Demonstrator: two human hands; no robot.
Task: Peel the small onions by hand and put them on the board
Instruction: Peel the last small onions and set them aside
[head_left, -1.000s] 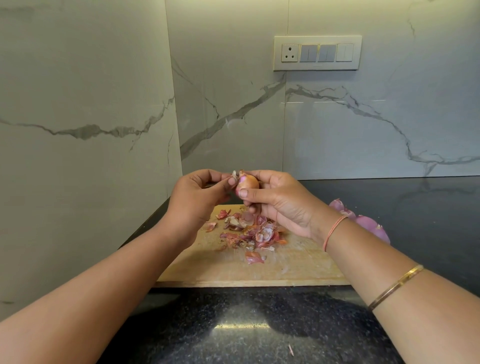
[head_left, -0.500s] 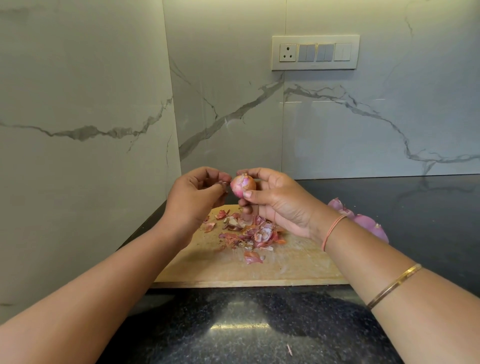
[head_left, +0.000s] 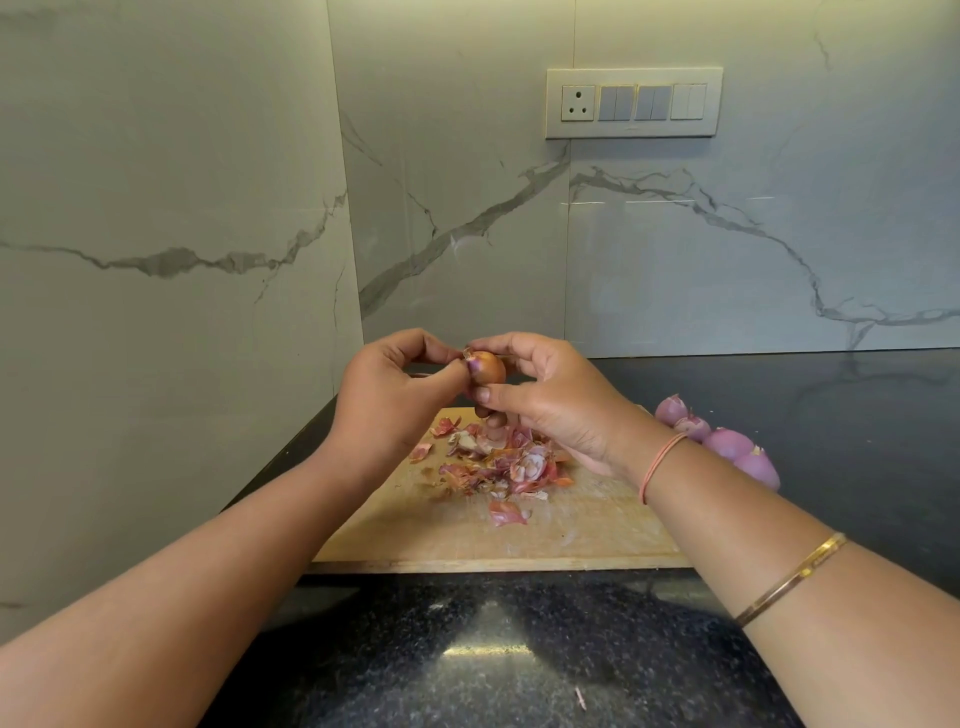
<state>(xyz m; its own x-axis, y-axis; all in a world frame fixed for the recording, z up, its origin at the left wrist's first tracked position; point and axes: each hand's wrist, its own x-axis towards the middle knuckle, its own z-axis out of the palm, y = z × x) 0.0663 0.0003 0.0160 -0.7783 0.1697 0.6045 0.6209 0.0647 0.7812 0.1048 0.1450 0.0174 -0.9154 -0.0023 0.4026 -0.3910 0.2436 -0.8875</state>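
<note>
One onion (head_left: 487, 368) is clamped in the right hand (head_left: 553, 402) above the board (head_left: 576, 543); the left hand (head_left: 389, 402) pinches its tip. Four peeled onions (head_left: 727, 445) lie beside the board, one peel heap (head_left: 498, 462) on it.

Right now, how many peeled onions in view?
4 peeled onions in a row beside the right forearm: farthest, second, third, nearest. More may hide behind the forearm.

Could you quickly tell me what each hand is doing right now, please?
Left hand: pinches the tip of the small onion.
Right hand: grips that onion above the board.
</note>
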